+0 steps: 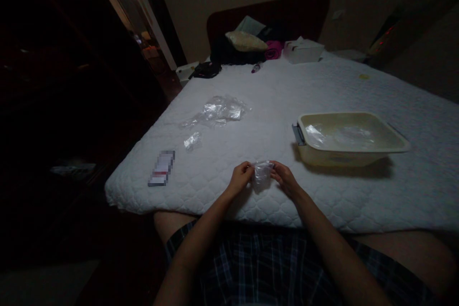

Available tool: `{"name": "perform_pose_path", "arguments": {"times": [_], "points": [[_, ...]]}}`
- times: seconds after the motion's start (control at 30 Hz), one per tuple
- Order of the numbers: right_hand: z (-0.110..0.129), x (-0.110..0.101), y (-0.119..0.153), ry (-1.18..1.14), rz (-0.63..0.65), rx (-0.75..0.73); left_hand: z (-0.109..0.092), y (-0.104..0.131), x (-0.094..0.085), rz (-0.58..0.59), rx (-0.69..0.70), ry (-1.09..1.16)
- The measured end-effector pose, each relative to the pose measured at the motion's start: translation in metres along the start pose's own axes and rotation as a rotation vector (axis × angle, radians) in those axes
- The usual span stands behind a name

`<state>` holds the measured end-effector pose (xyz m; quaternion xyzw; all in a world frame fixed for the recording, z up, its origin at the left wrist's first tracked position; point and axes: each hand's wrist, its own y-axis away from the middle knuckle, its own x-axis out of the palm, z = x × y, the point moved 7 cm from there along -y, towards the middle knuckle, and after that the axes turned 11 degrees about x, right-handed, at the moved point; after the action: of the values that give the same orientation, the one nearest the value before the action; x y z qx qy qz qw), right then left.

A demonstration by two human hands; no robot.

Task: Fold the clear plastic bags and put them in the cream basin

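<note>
At lower centre of the frame, the left grip (241, 177) and right grip (285, 177) pinch either side of the clear bag (262, 179) near its top. It should be light, limp and slippery (thin film, probably easy to tear), best held by those upper corners. The bed (308, 86) ends just below; bare room opens above, with the tub (317, 157) bounding the right.

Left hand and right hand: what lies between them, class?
The head view shows clear plastic there, held by the left hand and right hand.

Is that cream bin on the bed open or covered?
Open: the cream bin has nothing across its top, and clear plastic shows inside.
</note>
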<state>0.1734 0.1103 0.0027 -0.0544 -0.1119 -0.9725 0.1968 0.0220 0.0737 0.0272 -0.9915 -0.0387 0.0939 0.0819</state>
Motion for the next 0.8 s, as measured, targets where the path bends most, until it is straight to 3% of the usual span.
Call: {"name": "perform_pose_path", "arguments": {"times": [0.13,0.37,0.5,0.8], "points": [[-0.003,0.006,0.002,0.014,0.038,0.067,0.013,-0.002,0.011,0.012,-0.095,0.163],[0.003,0.004,0.001,0.055,-0.067,0.015,0.024,0.005,0.019,0.054,-0.236,0.508],[0.002,0.004,0.0,0.068,-0.085,-0.016,0.026,0.007,0.018,0.069,-0.224,0.529],[0.008,0.005,0.004,0.096,-0.119,-0.036,0.038,0.006,0.016,-0.031,-0.193,0.459]]}}
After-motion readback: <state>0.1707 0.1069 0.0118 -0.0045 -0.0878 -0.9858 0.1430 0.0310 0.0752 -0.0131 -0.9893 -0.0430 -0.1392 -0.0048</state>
